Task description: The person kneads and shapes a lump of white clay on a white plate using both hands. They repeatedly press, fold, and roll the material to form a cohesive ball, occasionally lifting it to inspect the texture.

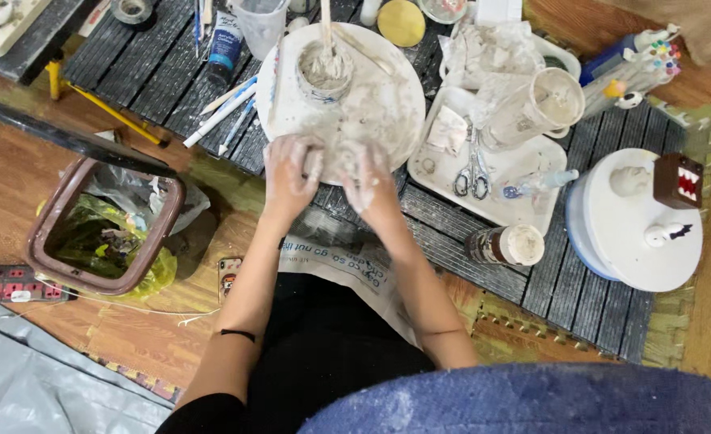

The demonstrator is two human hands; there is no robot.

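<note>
Counter (580,273): your dark slatted counter runs from the top left to the right side; its far edge is cut off by the top of the view.
Bin (66,261): on the floor off the counter's left edge, brown rim, green liner; its contents are hard to make out.
Turntable (612,233): round and white at the counter's right end, carrying small white figures and a brown toothed block.
Round board (388,96): white, smeared with clay, near the counter's front edge, just ahead of you.
Tray (524,209): white, right of the board, holding scissors (474,173) and a tipped plastic jug (536,108).
Cup (325,72): on the board's far side, clay-coated, with a stick standing in it.
Left hands (291,173): fingers curled loosely over the clay lump, coated in pale slip.
Right hands (369,181): fingers bent, pressed onto the same lump.
Clay lump (331,161): at the board's near edge, between your hands; mostly hidden, so you cannot tell its shape.
</note>
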